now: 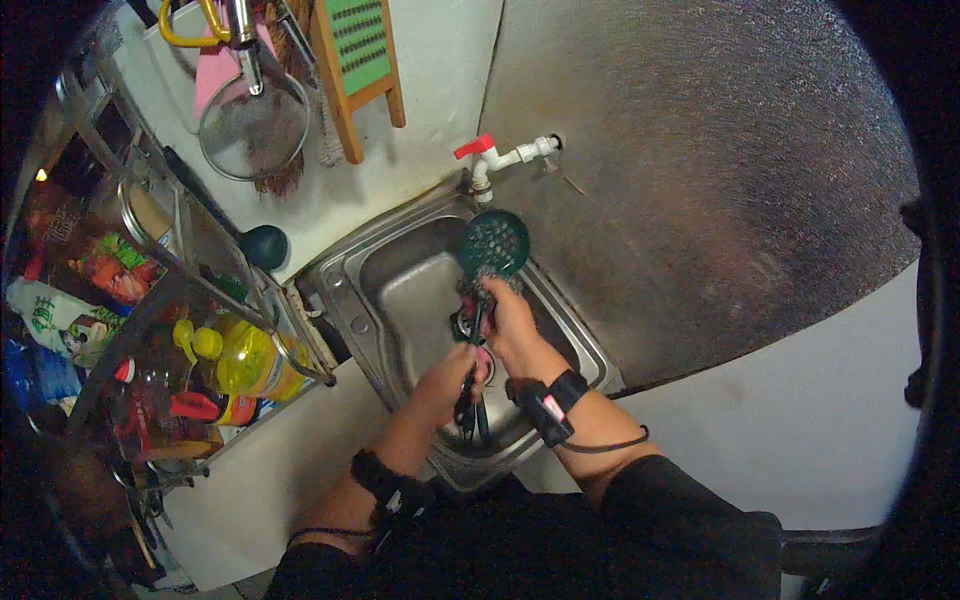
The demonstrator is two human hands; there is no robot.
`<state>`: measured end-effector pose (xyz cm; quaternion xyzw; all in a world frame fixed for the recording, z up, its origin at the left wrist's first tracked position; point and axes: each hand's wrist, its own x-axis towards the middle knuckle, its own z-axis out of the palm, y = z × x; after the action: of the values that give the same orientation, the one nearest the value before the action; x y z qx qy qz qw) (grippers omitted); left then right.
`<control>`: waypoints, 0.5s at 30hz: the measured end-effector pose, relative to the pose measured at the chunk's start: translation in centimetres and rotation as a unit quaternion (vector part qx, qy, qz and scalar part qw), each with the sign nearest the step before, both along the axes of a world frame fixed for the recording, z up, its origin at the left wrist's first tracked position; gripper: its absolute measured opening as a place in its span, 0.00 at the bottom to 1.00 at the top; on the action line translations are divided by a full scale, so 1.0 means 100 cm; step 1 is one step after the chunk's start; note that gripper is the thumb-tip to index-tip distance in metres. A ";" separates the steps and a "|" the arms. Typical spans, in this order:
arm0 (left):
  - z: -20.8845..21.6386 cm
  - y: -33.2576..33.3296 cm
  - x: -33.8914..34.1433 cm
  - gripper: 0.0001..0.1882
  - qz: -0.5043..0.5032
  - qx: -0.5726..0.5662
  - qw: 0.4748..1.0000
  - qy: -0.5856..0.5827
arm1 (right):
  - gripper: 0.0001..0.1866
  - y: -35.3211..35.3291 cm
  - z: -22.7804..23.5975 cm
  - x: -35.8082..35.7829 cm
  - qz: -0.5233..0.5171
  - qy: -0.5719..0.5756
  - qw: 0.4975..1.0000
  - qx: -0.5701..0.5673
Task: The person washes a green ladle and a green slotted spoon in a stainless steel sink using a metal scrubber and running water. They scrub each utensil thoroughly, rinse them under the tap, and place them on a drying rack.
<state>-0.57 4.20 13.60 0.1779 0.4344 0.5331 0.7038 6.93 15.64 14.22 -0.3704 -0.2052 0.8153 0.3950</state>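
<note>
A dark green slotted skimmer (497, 243) is held over the steel sink (405, 285), its round perforated head pointing away from me below the tap. My left hand (450, 385) is closed around the lower part of its dark handle. Farther up, where handle meets head, my right hand (508, 322) is closed on a grey, wiry scouring pad (484, 284) pressed against the skimmer. Below my left hand, dark handle ends (482, 420) show over the sink; whether they belong to other utensils I cannot tell. My hands partly hide the basin's middle.
A white tap (484, 160) with a red lever stands at the sink's back corner. At left, a metal rack (190, 265) holds bottles and packets; a dark green ladle (264, 247) sticks out beside it. A strainer (255, 130) and wooden-framed grater (362, 60) hang on the wall.
</note>
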 end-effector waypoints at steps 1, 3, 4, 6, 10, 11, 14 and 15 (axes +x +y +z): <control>0.000 0.007 -0.004 0.13 0.030 0.009 0.999 -0.035 | 0.08 -0.007 0.001 0.004 0.067 -0.087 0.993 -0.034; 0.001 0.018 -0.017 0.12 0.037 -0.006 0.998 -0.050 | 0.10 -0.022 0.000 -0.003 0.084 -0.076 0.993 0.035; 0.002 0.022 -0.021 0.12 0.043 -0.015 0.998 -0.042 | 0.10 -0.024 0.002 -0.006 0.077 -0.061 0.995 0.026; 0.005 0.024 -0.021 0.13 0.067 -0.039 0.997 -0.022 | 0.10 -0.025 0.006 -0.004 0.004 -0.016 0.999 0.039; 0.013 0.024 -0.014 0.14 0.067 -0.014 0.997 -0.030 | 0.10 -0.019 0.008 -0.001 -0.033 -0.017 0.998 0.059; 0.015 0.024 -0.012 0.14 0.080 -0.004 0.997 -0.024 | 0.10 -0.018 0.006 -0.001 -0.036 -0.015 0.996 0.075; 0.018 0.028 -0.006 0.13 0.144 0.029 0.989 -0.012 | 0.11 -0.021 -0.004 -0.002 -0.033 0.023 0.999 0.010; 0.018 0.029 -0.006 0.14 0.169 0.048 0.984 -0.011 | 0.11 -0.023 -0.007 -0.002 -0.018 0.062 0.998 -0.018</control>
<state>-1.19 7.14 15.41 0.1299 0.4246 0.6665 0.5989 6.71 13.31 13.51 -0.3299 -0.1589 0.8329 0.4150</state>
